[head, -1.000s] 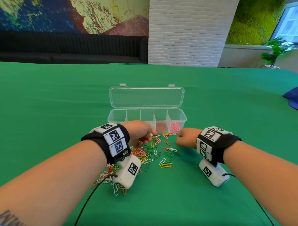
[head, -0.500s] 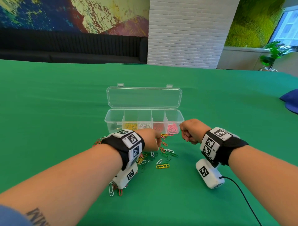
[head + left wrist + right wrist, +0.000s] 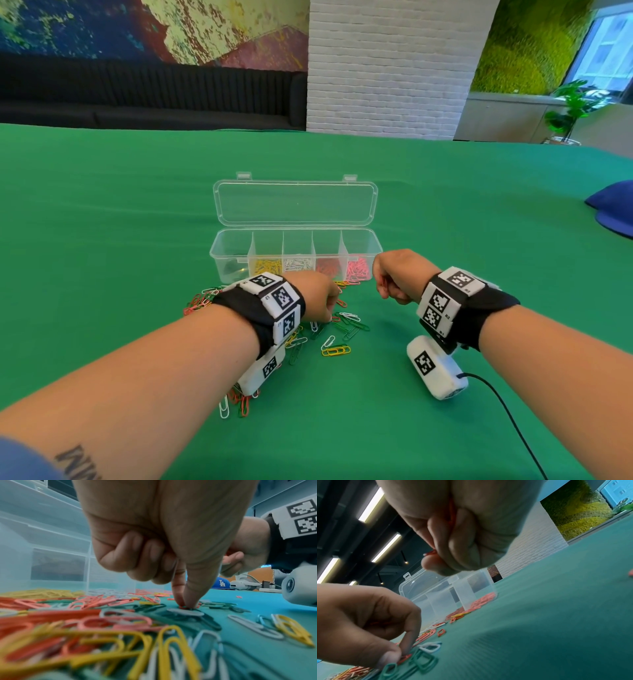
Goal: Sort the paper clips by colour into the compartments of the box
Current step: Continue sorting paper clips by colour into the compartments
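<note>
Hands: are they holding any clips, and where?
The right hand clutches red clips inside its curled fingers. The left hand pinches one end of a red clip with thumb and forefinger on the cloth.

Head cam looks down-fwd over table; wrist cams low, close, both catching box [image 3: 51,536] & opposite hands.

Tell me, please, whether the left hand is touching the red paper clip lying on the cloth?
Touching. The right wrist view shows the left hand pinching the red paper clip between thumb and forefinger on the cloth.
</note>
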`<control>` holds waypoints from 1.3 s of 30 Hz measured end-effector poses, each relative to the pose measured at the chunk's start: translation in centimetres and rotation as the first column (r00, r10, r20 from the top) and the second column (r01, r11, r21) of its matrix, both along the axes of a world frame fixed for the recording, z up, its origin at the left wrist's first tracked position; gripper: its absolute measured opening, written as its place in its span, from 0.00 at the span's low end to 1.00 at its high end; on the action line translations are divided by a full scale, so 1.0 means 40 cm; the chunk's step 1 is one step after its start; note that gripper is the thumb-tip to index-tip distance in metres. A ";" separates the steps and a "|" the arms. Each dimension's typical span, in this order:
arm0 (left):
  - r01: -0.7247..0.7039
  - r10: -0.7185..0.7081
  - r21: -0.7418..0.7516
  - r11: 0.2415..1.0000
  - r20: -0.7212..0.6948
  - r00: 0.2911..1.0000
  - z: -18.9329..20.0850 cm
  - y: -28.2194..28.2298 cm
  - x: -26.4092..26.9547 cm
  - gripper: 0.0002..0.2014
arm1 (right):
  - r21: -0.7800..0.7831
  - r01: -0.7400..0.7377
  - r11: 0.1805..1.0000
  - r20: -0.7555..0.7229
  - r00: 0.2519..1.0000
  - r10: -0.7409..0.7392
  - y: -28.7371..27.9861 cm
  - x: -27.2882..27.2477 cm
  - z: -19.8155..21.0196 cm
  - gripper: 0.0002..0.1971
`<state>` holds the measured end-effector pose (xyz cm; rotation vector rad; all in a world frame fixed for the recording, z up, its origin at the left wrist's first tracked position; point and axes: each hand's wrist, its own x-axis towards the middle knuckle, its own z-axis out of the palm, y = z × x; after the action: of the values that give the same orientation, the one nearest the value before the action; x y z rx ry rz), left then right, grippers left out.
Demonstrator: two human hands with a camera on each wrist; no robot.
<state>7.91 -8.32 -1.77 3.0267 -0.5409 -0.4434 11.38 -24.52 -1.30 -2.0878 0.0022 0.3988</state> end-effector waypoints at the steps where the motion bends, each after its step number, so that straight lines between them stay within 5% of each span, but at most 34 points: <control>1: -0.003 0.003 -0.002 1.000 -0.011 1.000 0.000 0.000 -0.001 0.05 | -0.008 0.012 1.000 -0.023 1.000 -0.012 0.002 0.002 -0.002 0.15; 10: 0.007 -0.005 0.018 1.000 -0.100 0.995 0.002 -0.004 -0.006 0.06 | 0.123 -0.037 0.992 -0.180 0.982 0.059 0.011 -0.006 -0.011 0.21; 13: -0.031 0.031 -0.005 0.999 -0.091 0.995 -0.007 0.006 -0.006 0.05 | -0.155 -0.142 0.978 -0.089 0.988 0.130 0.021 -0.009 -0.004 0.21; 16: -0.147 0.136 -0.099 0.984 -0.110 0.985 0.004 0.031 -0.012 0.06 | -0.499 -0.211 0.841 0.056 0.960 0.275 0.029 -0.012 -0.002 0.17; 18: -0.246 0.218 -0.158 0.956 -0.172 0.961 0.019 0.050 -0.016 0.09 | -0.588 -0.249 0.769 0.083 0.928 0.363 0.042 -0.010 -0.005 0.14; 20: -0.385 0.304 -0.251 0.888 -0.306 0.902 0.029 0.071 -0.024 0.10 | -0.638 -0.264 0.724 0.090 0.908 0.410 0.064 -0.007 -0.008 0.09; 23: -0.630 0.352 -0.471 0.617 -0.552 0.756 0.036 0.110 -0.041 0.10 | -0.701 -0.260 0.664 0.077 0.899 0.432 0.100 -0.002 -0.020 0.12; 29: -0.702 0.277 -0.658 0.275 -0.645 0.713 0.043 0.180 -0.056 0.09 | -0.813 -0.217 0.540 0.054 0.896 0.440 0.145 0.011 -0.046 0.12; 33: -0.712 0.313 -0.645 0.277 -0.640 0.702 0.036 0.201 -0.060 0.09 | -0.826 -0.207 0.524 0.039 0.907 0.420 0.153 0.017 -0.049 0.07; 39: -0.735 0.287 -0.629 0.254 -0.676 0.678 0.027 0.204 -0.060 0.12 | -0.806 -0.258 0.533 -0.053 0.928 0.369 0.144 0.002 -0.052 0.16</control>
<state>5.52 -0.17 -0.69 1.7636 0.2918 -0.5283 11.44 -18.76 -3.37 -3.0521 -0.3428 0.5529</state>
